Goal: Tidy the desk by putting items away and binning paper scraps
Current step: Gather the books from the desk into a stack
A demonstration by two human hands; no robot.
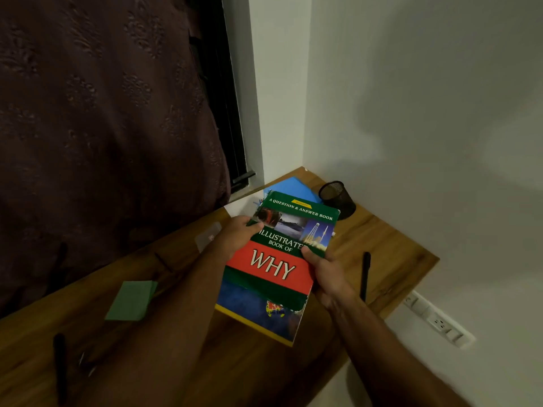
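Observation:
A green and red book titled "Illustrated Book of Why" (279, 254) is held above the wooden desk (382, 248), with a blue book (249, 306) stacked under it. My left hand (235, 239) grips the top book's left edge. My right hand (323, 271) grips the stack's right edge with the thumb on the cover. A blue folder (296, 189) and white paper (244, 205) lie at the desk's far corner. A green note pad (132, 301) lies on the left. Black pens rest on the desk, one at the right (365, 274) and one at the near left (60, 365).
A black mesh pen holder (338, 198) stands at the far corner by the white wall. A dark curtain (102, 127) hangs along the desk's left side. A small clear packet (207, 236) lies near my left wrist. A wall socket strip (437, 318) sits below the desk's right edge.

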